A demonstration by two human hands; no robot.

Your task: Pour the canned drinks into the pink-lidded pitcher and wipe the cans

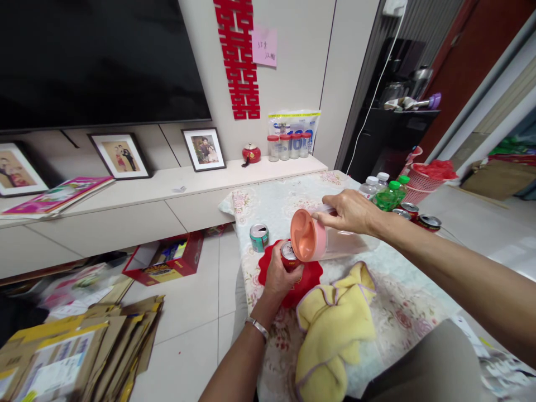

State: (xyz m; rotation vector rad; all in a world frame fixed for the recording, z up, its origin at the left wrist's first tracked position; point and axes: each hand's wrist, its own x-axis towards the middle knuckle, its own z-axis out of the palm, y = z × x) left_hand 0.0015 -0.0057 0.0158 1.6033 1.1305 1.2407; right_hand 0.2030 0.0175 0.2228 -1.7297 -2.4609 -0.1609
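Note:
My left hand (pixel 281 274) is wrapped round a red drink can (pixel 288 252) that stands over a red scalloped mat (pixel 312 274). In my right hand (pixel 349 212) is the handle of a clear pitcher (pixel 345 245) with a pink-orange lid (pixel 307 234). The pitcher is tipped on its side, its lid right beside the top of the can. Whether liquid flows between them I cannot tell. A green drink can (pixel 259 237), opened, stands left of the mat. Nearest to me lies a crumpled yellow cloth (pixel 339 329) with purple edging.
Bottles with green caps (pixel 389 195) and several more cans (pixel 429 222) stand at the table's right edge. Behind is a white cabinet (pixel 251 174) with photo frames (pixel 204 149), a red pot (pixel 251 152) and glass jars (pixel 285 147). Flattened cardboard (pixel 121 340) lies on the floor at left.

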